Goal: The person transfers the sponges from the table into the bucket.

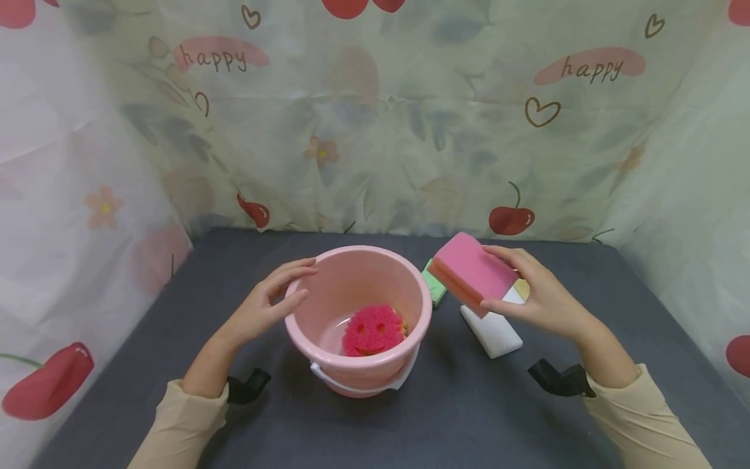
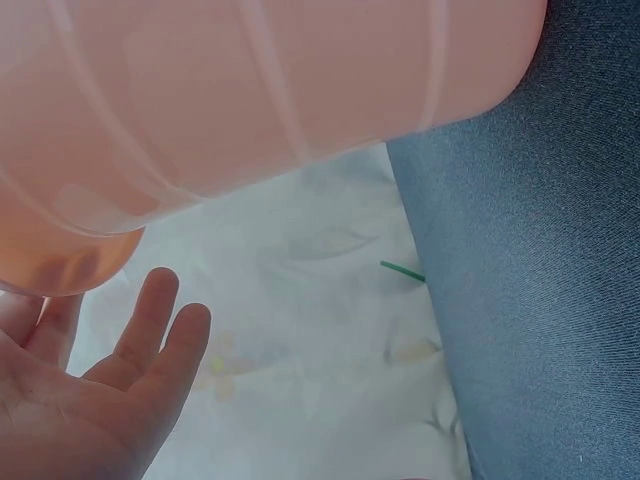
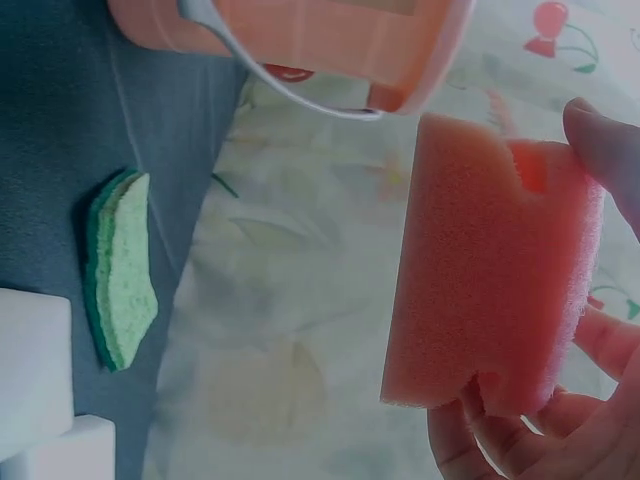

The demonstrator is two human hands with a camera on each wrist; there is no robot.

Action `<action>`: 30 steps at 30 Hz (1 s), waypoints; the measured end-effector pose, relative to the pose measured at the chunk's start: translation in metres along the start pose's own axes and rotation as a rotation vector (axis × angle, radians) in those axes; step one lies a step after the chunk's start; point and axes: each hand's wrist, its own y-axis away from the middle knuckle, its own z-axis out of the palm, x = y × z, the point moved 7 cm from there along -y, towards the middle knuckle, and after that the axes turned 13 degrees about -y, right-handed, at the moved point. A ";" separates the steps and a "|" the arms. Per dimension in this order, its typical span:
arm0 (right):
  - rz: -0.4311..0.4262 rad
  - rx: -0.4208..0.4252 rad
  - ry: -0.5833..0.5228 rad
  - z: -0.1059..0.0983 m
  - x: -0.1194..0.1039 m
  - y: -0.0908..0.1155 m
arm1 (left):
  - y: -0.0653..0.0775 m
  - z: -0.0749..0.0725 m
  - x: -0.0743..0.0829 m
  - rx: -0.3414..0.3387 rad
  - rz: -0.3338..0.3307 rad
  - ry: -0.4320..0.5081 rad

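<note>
A pink bucket (image 1: 359, 372) with a white handle stands upright on the dark table. Inside it lies a round red smiley-face sponge (image 1: 374, 331). My left hand (image 1: 272, 298) is at the bucket's left rim, its fingers loosely extended and some fingertips at the edge; the left wrist view shows the palm (image 2: 70, 420) below the rim, not wrapped round it. To the right of the bucket, my right hand (image 1: 541, 293) holds a thick pink sponge (image 1: 474, 267) above the table, thumb on one side and fingers on the other. Notches in the sponge's sides show in the right wrist view.
Behind the held sponge, a green scrub sponge (image 1: 435, 286) lies by the bucket. White sponge blocks (image 1: 493, 332) lie nearer, with something yellowish (image 1: 521, 288) partly hidden by the right hand. Patterned fabric (image 1: 387, 130) encloses the table's back and sides.
</note>
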 end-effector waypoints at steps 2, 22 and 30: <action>-0.003 0.008 0.005 -0.002 -0.002 0.000 | 0.000 0.000 0.000 0.001 0.001 0.001; -0.057 0.034 0.001 -0.008 -0.023 -0.007 | 0.000 0.001 -0.001 -0.001 -0.008 0.003; -0.084 0.044 -0.010 -0.006 -0.033 -0.013 | 0.000 0.001 0.001 0.001 0.007 0.026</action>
